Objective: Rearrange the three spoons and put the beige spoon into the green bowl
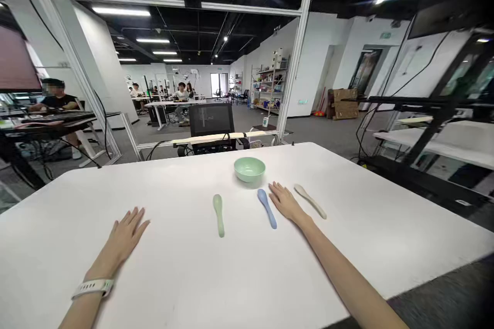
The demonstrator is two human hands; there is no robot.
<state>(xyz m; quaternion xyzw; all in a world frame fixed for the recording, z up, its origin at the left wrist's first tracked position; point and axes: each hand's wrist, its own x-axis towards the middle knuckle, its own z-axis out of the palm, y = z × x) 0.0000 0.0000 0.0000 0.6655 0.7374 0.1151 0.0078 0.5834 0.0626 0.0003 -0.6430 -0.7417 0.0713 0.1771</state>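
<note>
While the left hand (125, 234) and right hand (285, 203) lie open and empty on the white table (116, 190), the blue spoon (267, 208) sits just before the mint bowl (249, 169), right hand just beside it; sage spoon (218, 215) and beige spoon (311, 201) flank it.

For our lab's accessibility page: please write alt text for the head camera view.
A left hand and a right hand rest on a white table, the right between a blue spoon and a beige spoon. A green spoon and a green bowl lie nearby. People sit at desks far behind.
</note>
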